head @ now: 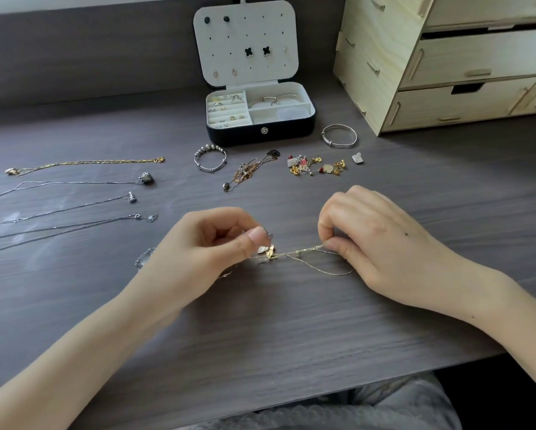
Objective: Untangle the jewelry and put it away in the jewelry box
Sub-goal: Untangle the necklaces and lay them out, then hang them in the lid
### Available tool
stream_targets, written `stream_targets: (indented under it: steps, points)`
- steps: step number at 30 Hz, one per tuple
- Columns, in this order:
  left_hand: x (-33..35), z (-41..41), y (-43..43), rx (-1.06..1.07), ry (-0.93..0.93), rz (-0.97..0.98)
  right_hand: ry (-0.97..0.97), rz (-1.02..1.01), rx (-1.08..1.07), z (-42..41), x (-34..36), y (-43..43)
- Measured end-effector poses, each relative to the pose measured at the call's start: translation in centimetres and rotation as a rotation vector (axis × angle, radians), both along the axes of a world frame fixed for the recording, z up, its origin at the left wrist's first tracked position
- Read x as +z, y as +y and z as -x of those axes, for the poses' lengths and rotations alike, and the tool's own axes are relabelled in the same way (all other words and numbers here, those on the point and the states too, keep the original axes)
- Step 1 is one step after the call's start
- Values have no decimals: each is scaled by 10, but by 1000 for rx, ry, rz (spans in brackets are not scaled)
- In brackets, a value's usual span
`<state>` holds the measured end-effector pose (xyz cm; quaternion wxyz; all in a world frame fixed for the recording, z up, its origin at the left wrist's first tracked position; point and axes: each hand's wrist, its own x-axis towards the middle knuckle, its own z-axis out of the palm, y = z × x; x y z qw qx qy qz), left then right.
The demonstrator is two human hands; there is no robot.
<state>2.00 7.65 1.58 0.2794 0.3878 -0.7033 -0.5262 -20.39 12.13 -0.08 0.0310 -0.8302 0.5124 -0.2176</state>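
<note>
A thin gold chain (304,252) with small gold and pale pendants (268,250) is stretched just above the dark desk between my hands. My left hand (211,243) pinches its pendant end, and my right hand (369,240) pinches the other end between thumb and forefinger. A loop of the chain sags onto the desk below. The black jewelry box (260,131) stands open at the back, with rings, bangles and earrings inside. A tangle of chains (248,173) lies in front of the box.
Several necklaces (74,181) lie straightened on the left. A beaded bracelet (211,158), a silver bangle (338,135) and a heap of small charms (316,167) lie near the box. A wooden drawer unit (446,63) stands at the back right. A silver piece (144,259) shows beside my left wrist.
</note>
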Motion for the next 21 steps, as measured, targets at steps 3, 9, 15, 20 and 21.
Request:
stream_targets:
  steps: [3, 9, 15, 20, 21]
  points:
    - [4, 1, 0, 17, 60, -97, 13, -17, 1, 1, -1, 2]
    - [5, 1, -3, 11, 119, -151, 17, -48, 35, -1, 2, 3]
    - [5, 0, -8, -7, 143, -114, 14, -89, 87, -2, 3, 4]
    - [6, 1, -12, 46, 138, -67, 29, -129, 116, -3, 7, 6]
    - [6, 2, -13, 62, 117, -50, 26, -134, 120, -4, 8, 6]
